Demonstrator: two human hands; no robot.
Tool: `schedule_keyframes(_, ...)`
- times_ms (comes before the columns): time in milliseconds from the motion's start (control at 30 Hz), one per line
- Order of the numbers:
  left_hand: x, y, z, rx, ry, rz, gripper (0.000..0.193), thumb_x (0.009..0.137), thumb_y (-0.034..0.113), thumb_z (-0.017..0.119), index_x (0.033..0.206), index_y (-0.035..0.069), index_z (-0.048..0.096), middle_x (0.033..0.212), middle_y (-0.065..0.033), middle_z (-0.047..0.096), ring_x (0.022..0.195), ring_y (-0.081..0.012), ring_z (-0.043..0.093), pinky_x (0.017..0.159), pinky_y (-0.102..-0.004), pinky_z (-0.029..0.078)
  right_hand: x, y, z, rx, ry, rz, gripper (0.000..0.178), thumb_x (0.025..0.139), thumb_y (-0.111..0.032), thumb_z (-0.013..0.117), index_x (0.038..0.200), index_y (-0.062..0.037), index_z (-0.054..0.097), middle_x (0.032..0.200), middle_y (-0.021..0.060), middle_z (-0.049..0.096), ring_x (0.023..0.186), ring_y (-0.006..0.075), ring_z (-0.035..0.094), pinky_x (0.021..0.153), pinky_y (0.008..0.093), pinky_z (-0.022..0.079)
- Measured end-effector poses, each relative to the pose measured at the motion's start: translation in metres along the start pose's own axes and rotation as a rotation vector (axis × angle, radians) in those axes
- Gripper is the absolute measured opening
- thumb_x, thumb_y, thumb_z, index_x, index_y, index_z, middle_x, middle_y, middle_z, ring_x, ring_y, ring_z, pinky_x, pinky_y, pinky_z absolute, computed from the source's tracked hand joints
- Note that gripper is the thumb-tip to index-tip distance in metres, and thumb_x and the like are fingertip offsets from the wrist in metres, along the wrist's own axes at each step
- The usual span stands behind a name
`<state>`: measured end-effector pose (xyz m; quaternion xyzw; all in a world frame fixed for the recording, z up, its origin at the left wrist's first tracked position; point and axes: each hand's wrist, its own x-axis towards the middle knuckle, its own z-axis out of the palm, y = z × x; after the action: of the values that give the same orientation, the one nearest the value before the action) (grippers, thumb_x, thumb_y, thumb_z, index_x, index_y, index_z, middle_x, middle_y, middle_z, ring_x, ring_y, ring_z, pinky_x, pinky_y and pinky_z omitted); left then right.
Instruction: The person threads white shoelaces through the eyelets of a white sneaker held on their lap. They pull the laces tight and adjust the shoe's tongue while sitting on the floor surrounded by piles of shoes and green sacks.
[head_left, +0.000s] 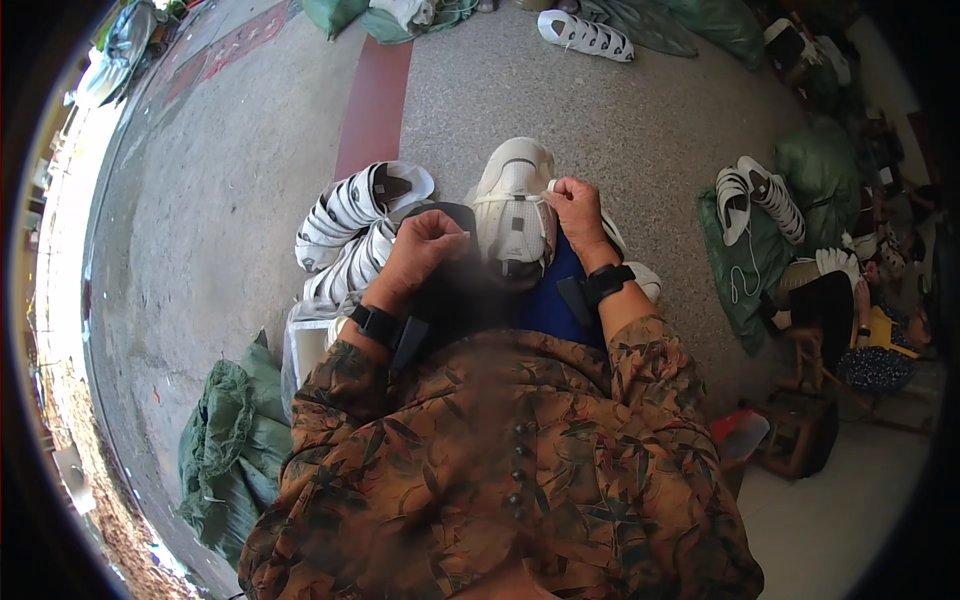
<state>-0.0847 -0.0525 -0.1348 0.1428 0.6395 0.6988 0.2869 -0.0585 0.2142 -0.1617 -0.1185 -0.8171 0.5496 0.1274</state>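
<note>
A cream-white sneaker [516,212] rests on my lap, its toe pointing away from me and its heel opening near my body. To its right, my right hand [578,212] is closed in a pinch on a white shoelace [551,185] at the shoe's side. My left hand [425,252] is also closed in a pinch, just left of the shoe and apart from it. What those left fingers hold, if anything, is too small to make out. Dark and blue cloth [560,300] lies under the shoe.
Nested white shoes with dark gaps [345,225] stand on the floor at my left. A green sack [235,440] lies nearer. Further right, a shoe pair [760,200] sits on green sacking [730,270], near another person [880,350] and a wooden stool [800,430]. More shoes [585,36] lie ahead.
</note>
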Motion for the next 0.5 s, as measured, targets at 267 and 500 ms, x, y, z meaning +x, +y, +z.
schedule_keyframes(267, 0.0, -0.007, -0.001, 0.015, 0.027, -0.002, 0.011, 0.083, 0.01, 0.065, 0.078, 0.003, 0.059, 0.075, -0.0046, 0.064, 0.067, -0.0091, 0.059, 0.063, -0.0215, 0.048, 0.006, 0.001, 0.011, -0.382, 0.099, -0.362, 0.011, 0.074, -0.003, 0.062, 0.071, -0.0013, 0.052, 0.065, 0.0161, 0.056, 0.061, 0.0303, 0.056, 0.057, 0.0388, 0.045)
schedule_keyframes(500, 0.002, -0.005, 0.006, 0.013, 0.084, -0.013, 0.003, 0.088, 0.008, 0.058, 0.088, 0.006, 0.057, 0.068, -0.0009, 0.06, 0.057, -0.0059, 0.052, 0.054, -0.0191, 0.042, 0.024, -0.011, 0.013, -0.713, -0.229, -0.329, 0.009, 0.076, -0.013, 0.058, 0.073, -0.0051, 0.055, 0.07, 0.0183, 0.059, 0.072, 0.0391, 0.059, 0.061, 0.0455, 0.046)
